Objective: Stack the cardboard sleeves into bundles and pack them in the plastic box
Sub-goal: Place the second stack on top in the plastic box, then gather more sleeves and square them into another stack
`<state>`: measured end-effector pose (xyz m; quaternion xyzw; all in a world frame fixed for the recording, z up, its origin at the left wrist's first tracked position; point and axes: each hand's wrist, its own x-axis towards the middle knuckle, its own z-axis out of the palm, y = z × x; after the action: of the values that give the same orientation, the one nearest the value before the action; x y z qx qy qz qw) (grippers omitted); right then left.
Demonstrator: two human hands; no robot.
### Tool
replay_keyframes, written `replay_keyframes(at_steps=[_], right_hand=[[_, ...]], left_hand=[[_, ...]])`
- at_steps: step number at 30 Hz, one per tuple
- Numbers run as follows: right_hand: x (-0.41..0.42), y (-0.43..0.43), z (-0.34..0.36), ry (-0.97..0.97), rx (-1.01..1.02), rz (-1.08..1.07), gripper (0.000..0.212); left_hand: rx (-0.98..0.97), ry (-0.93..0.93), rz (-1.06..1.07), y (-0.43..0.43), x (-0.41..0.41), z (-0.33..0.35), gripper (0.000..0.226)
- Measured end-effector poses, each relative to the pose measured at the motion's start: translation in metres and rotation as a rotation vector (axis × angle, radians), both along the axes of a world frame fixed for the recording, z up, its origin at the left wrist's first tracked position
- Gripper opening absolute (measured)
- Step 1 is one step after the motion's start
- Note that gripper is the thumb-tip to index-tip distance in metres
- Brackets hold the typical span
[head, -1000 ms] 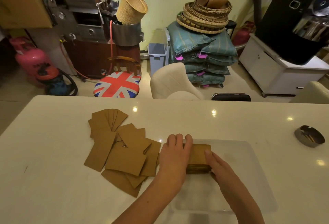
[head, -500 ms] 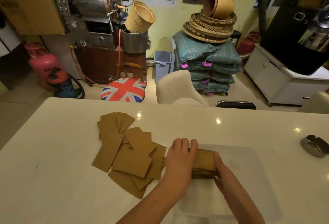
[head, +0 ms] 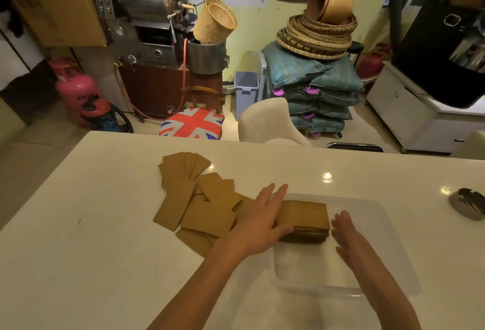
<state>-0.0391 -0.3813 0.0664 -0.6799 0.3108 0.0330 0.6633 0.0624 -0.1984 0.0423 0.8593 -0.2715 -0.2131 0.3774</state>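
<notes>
The bundle (head: 301,215) lies in the plastic box (head: 363,200). Left grip (head: 262,222), spread, touches it; right grip (head: 347,237), spread, hovers beside.

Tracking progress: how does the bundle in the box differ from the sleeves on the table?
The bundle is one squared stack inside the plastic box; the loose sleeves lie scattered, overlapping, on the table. The bundle is many layers thick; the loose sleeves lie flat. Both are brown cardboard.
</notes>
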Motion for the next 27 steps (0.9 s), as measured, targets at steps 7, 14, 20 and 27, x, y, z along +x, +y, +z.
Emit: replay_keyframes(at_steps=[7,14,20,27], right_hand=[[-0.036,0.04,0.039,-0.437,-0.358,-0.256,0.028],[0.014,0.173,0.026,-0.412,-0.413,0.499,0.041],[0.095,0.21,-0.014,0.087,-1.08,0.783,0.095],[0.145,0.188,-0.037,0.316,-1.09,0.804,0.097]], left_hand=[[-0.472,0.028,0.615,0.081,-0.031,-0.01,0.024],[-0.192,-0.27,0.855,0.178,0.008,-0.03,0.026],[0.31,-0.213,0.374,0.203,0.1,-0.018,0.072],[0.639,-0.138,-0.067,0.188,0.201,-0.022,0.133]])
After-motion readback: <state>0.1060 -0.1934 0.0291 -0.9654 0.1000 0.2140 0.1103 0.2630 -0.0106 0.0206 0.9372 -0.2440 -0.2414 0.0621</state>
